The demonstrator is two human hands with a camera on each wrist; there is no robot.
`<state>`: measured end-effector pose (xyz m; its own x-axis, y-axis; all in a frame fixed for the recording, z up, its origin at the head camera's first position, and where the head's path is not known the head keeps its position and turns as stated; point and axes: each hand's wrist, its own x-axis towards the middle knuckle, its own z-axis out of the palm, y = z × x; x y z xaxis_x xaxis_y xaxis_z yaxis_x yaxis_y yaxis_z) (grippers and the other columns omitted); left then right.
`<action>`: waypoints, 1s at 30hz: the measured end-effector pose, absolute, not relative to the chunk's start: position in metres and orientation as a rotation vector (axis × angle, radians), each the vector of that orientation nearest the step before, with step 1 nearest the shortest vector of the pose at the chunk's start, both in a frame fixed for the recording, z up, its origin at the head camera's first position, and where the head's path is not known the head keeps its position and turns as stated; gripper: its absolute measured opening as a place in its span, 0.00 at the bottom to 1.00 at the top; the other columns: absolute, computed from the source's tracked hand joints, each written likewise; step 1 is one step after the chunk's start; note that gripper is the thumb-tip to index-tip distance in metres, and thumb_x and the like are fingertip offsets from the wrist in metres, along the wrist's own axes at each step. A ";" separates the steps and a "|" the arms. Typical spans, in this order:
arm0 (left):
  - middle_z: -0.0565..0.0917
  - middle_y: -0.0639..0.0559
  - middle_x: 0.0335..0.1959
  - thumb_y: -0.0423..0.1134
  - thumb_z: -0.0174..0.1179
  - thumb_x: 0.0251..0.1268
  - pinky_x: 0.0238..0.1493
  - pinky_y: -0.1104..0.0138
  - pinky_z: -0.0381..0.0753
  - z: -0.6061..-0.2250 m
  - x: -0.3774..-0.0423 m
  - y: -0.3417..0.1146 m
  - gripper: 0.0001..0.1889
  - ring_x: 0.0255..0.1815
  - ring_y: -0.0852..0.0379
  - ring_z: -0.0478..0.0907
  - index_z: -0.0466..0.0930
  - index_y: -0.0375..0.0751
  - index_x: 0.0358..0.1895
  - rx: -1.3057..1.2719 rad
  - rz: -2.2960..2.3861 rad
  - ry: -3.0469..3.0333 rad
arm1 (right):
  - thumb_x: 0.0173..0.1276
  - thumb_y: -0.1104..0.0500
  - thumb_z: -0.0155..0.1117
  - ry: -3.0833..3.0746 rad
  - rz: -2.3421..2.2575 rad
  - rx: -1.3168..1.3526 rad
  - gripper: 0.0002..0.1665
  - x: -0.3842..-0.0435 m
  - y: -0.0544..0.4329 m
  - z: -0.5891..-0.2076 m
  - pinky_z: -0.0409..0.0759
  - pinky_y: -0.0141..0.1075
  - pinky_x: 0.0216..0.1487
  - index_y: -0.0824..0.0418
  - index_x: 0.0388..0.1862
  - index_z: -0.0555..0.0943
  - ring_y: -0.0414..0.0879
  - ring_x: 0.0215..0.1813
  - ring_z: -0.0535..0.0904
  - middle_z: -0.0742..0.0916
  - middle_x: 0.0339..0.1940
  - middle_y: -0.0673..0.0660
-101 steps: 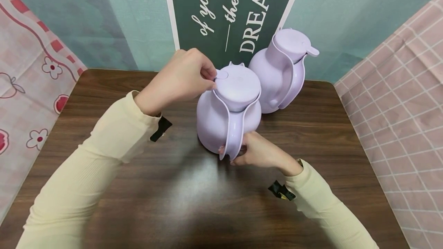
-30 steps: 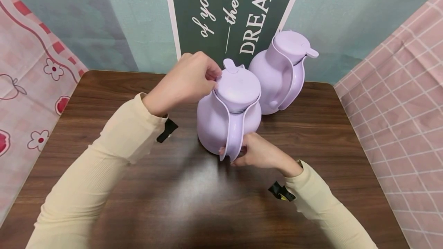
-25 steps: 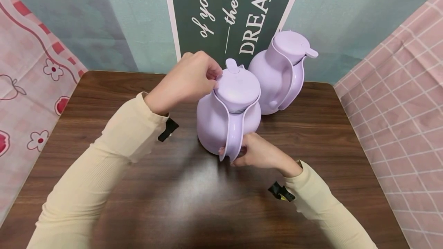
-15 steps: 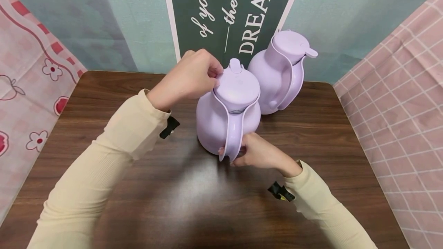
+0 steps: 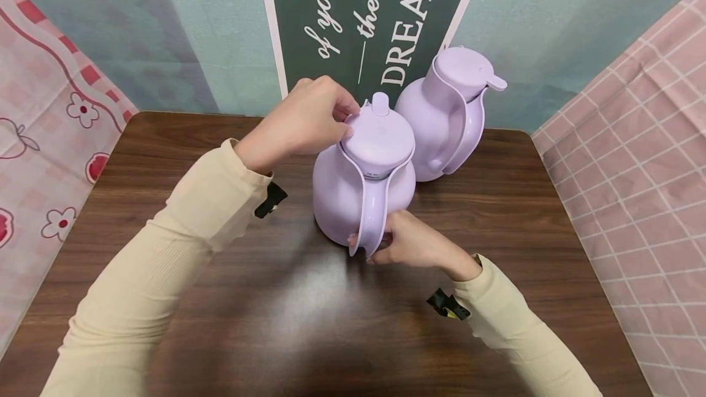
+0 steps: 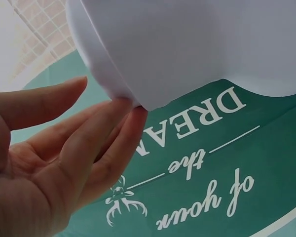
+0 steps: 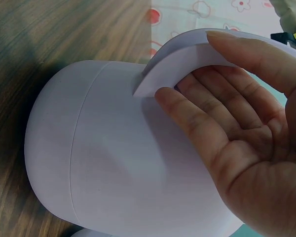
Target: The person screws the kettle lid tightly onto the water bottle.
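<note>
A lilac thermos jug (image 5: 336, 201) stands upright mid-table, its handle (image 5: 375, 207) facing me. My left hand (image 5: 311, 118) holds the left edge of its round lid (image 5: 380, 143); in the left wrist view the fingertips (image 6: 138, 106) touch the rim. The lid's small tab (image 5: 380, 104) points to the back, and a strip of dark print shows under the lid above the handle. My right hand (image 5: 413, 241) grips the lower handle, its fingers curled through it and the thumb on the outside, as the right wrist view shows.
A second lilac thermos jug (image 5: 427, 115) stands close behind to the right, its tab pointing right. The brown wooden table (image 5: 276, 336) meets a teal backdrop (image 5: 220, 29) with a dark green lettered panel (image 5: 353, 48). Pink patterned cloths (image 5: 651, 201) hang at both sides.
The lid has turned clockwise: its tab moved from the left side round to the back, and print has come into view under the lid. My left hand shifted slightly right; the right hand stayed.
</note>
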<state>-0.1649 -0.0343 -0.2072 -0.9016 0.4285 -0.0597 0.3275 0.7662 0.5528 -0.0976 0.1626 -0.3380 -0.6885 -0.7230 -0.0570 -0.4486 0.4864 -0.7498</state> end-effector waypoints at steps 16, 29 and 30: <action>0.58 0.55 0.10 0.26 0.52 0.51 0.22 0.70 0.53 -0.210 -0.143 -0.037 0.13 0.21 0.57 0.57 0.71 0.40 0.12 0.679 0.833 2.901 | 0.44 0.69 0.70 2.346 -1.060 -1.006 0.19 -0.099 0.162 -0.339 0.72 0.32 0.48 0.60 0.39 0.85 0.37 0.43 0.76 0.85 0.37 0.46; 0.54 0.55 0.10 0.25 0.49 0.47 0.22 0.69 0.51 -0.212 -0.150 -0.034 0.18 0.20 0.58 0.53 0.55 0.44 0.09 0.747 0.771 2.916 | 0.45 0.68 0.70 2.362 -1.041 -0.966 0.18 -0.097 0.162 -0.338 0.73 0.31 0.46 0.57 0.38 0.85 0.35 0.41 0.76 0.85 0.35 0.44; 0.55 0.55 0.10 0.25 0.49 0.47 0.22 0.69 0.51 -0.212 -0.151 -0.034 0.18 0.20 0.57 0.54 0.55 0.44 0.09 0.751 0.769 2.913 | 0.45 0.69 0.70 2.359 -1.044 -0.973 0.18 -0.098 0.162 -0.338 0.73 0.31 0.46 0.58 0.38 0.85 0.35 0.41 0.76 0.85 0.35 0.45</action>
<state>-0.1510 -0.0344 -0.2121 -0.8825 0.4625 0.0856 0.4445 0.7604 0.4735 -0.0976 0.1617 -0.3378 -0.6870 -0.7239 -0.0632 -0.4402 0.4837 -0.7565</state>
